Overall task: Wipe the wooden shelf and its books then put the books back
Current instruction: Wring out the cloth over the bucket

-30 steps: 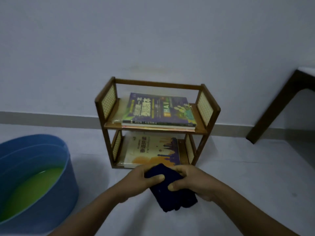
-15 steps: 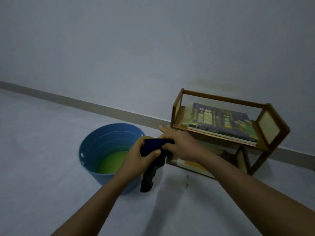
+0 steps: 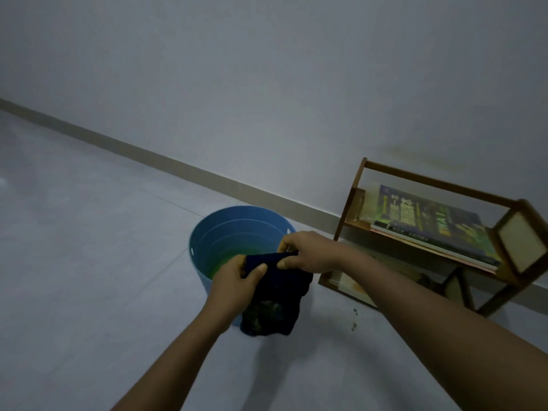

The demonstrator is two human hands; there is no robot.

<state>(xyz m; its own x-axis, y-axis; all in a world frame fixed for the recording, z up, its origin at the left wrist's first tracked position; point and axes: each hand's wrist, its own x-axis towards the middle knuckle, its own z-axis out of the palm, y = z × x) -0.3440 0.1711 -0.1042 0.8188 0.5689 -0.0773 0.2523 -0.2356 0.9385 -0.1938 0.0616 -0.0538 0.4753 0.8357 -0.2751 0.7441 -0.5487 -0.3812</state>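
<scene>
Two bare hands hold one dark blue cloth (image 3: pixel 275 295) between them, near the middle of the view. The left hand (image 3: pixel 237 280) grips the cloth at its left top edge, thumb pressed on the front. The right hand (image 3: pixel 308 252) pinches the top edge at its right, fingers closed on the fabric. The hands are close but not touching, and the cloth stretches across the small gap, then hangs down in a bunched lump below them. Behind the hands, at about 11 o'clock from the cloth, sits a blue tub (image 3: pixel 213 232) with green water (image 3: pixel 221 264) in it. The cloth hangs in front of the tub's near rim. The wooden shelf (image 3: pixel 439 185) stands on the floor against the wall, at about 2 o'clock from the hands and near the right forearm. A dark book with green print (image 3: pixel 430 221) lies flat on its top board. Another book (image 3: pixel 350 284) lies on the bottom board, partly hidden by the right arm. Small dark drips (image 3: pixel 354 318) dot the floor near the shelf's foot.
</scene>
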